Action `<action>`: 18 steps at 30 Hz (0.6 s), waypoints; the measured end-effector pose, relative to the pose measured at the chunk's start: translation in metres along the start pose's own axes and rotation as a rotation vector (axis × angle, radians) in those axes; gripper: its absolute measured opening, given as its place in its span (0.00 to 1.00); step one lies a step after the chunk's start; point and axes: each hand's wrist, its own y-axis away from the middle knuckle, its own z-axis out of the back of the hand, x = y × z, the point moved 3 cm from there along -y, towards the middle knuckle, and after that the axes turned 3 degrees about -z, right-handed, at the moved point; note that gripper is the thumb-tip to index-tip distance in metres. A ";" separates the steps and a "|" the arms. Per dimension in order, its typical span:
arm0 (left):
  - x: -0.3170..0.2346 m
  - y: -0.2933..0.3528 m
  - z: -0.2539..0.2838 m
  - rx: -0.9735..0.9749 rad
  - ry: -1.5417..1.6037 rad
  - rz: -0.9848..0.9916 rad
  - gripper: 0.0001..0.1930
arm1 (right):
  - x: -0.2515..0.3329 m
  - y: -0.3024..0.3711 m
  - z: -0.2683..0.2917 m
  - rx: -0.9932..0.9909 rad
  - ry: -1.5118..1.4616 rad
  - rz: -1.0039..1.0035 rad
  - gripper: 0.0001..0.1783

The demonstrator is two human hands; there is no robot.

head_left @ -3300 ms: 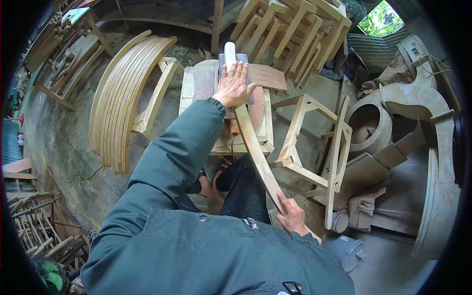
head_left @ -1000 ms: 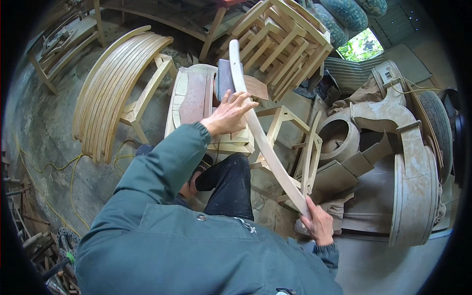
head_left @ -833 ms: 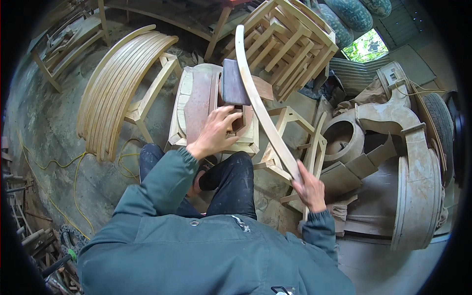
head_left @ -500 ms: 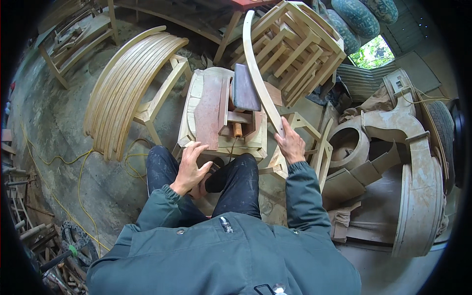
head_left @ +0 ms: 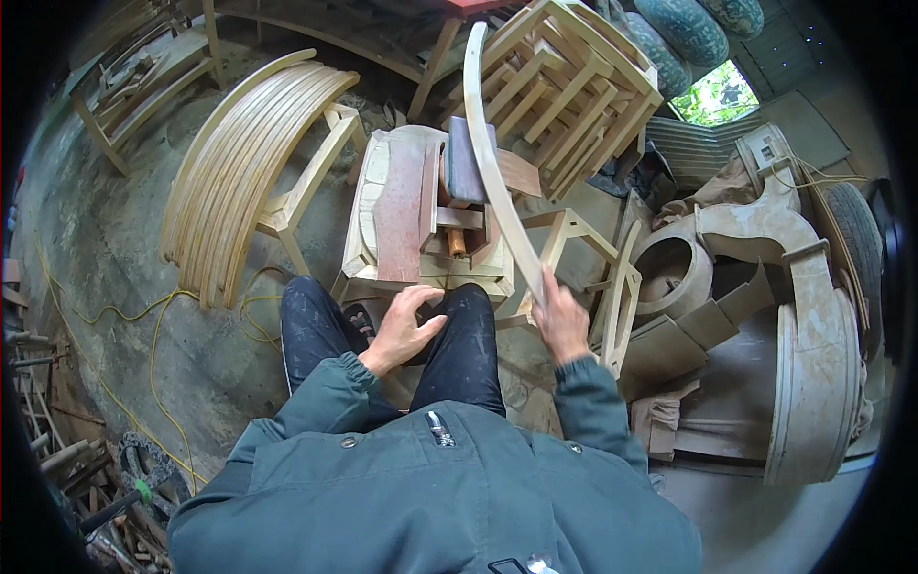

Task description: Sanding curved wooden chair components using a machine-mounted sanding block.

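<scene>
A long, curved strip of pale wood (head_left: 490, 172) is gripped at its near end by my right hand (head_left: 561, 320), and its far end reaches up toward the red-topped stand. My left hand (head_left: 406, 330) hovers over my knees with fingers apart and nothing in it. Just beyond my knees stands a low wooden work block (head_left: 360, 230) with a reddish board (head_left: 400, 215) on top. Fixed on it is a wooden holder with a dark, flat rectangular piece (head_left: 465, 163) and an orange-brown handle (head_left: 457, 242). The strip passes above the right side of this holder.
Many similar curved strips (head_left: 239, 172) are stacked on a wooden frame (head_left: 311, 187) at the left. Pale wooden frames (head_left: 564, 86) are piled at the far right. A large curved wooden form (head_left: 755, 230) leans nearer on the right. A yellow cord (head_left: 158, 383) runs across the floor.
My left hand has moved right and slightly nearer, away from the block's front edge. My right hand has come a little nearer, drawing the curved strip with it.
</scene>
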 end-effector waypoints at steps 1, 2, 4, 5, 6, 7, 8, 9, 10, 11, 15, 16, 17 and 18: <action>-0.004 -0.004 -0.011 0.057 0.136 0.117 0.23 | -0.013 0.040 -0.002 -0.018 -0.066 0.013 0.48; 0.000 -0.008 -0.027 0.080 0.311 0.242 0.24 | -0.023 0.079 -0.003 -0.039 -0.156 0.051 0.49; 0.006 -0.020 -0.057 0.152 0.565 0.429 0.29 | -0.036 0.156 -0.003 0.015 -0.307 -0.035 0.48; -0.005 -0.028 -0.067 0.166 0.686 0.553 0.34 | -0.037 0.188 0.000 -0.009 -0.377 -0.051 0.46; -0.005 -0.033 -0.079 0.158 0.821 0.627 0.35 | -0.035 0.214 0.005 -0.004 -0.382 -0.085 0.44; -0.004 -0.036 -0.090 0.148 0.954 0.701 0.36 | -0.033 0.232 0.013 -0.018 -0.451 -0.073 0.43; -0.009 -0.037 -0.098 0.166 0.949 0.703 0.36 | -0.033 0.248 0.015 -0.025 -0.512 -0.067 0.42; -0.017 -0.038 -0.104 0.175 1.039 0.611 0.35 | -0.034 0.259 0.016 -0.033 -0.573 -0.059 0.41; -0.025 -0.041 -0.109 0.181 1.127 0.518 0.34 | -0.036 0.264 0.016 -0.039 -0.579 -0.071 0.41; -0.027 -0.040 -0.116 0.196 1.119 0.523 0.34 | -0.036 0.268 0.016 -0.030 -0.577 -0.074 0.41; -0.022 -0.057 -0.120 0.051 1.053 0.420 0.30 | -0.035 0.253 0.012 -0.004 -0.450 -0.109 0.40; -0.017 -0.064 -0.117 0.009 1.064 0.425 0.29 | -0.034 0.243 0.012 -0.023 -0.458 -0.078 0.40; -0.015 -0.075 -0.114 0.005 1.059 0.422 0.29 | -0.035 0.232 0.010 -0.026 -0.463 -0.072 0.40; -0.013 -0.085 -0.107 0.043 1.055 0.455 0.29 | -0.034 0.220 0.007 -0.038 -0.491 -0.051 0.40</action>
